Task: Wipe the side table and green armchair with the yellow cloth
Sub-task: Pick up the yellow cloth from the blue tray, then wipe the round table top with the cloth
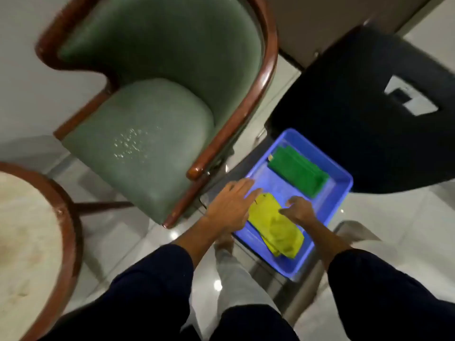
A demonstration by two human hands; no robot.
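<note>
Yellow cloth (275, 226): folded, lying at the near end of the blue tray (342, 179); judged to be stored there for pick-up, wiping not yet begun.
Blue tray: shallow plastic bin on a low stand beside the armchair, within easy reach of both hands; serves as the cloth holder.
Green cloth (299, 171): folded, at the far end of the same tray, apart from the yellow one; plays no part in the task.
Left hand (230, 205): fingers spread and flat, over the tray's left edge, fingertips at the yellow cloth's far corner; holds nothing. Likely steadying the tray or reaching for the cloth.
Right hand (299, 210): fingers curled downward at the cloth's right edge; whether they have closed on the fabric cannot be told.
Green armchair (147, 134): green padded seat and back in a curved wooden frame, left of the tray; a patch of pale droplets or flecks shows on the seat, a probable target for wiping.
Side table (32, 230): round pale top with wooden rim, at the left edge, well apart from the tray; faint stains visible.
Black chair (357, 114): behind the tray, dark and indistinct.
Brands, labels, writing: a small tag at the green cloth's corner, too small to read; nothing else legible.
</note>
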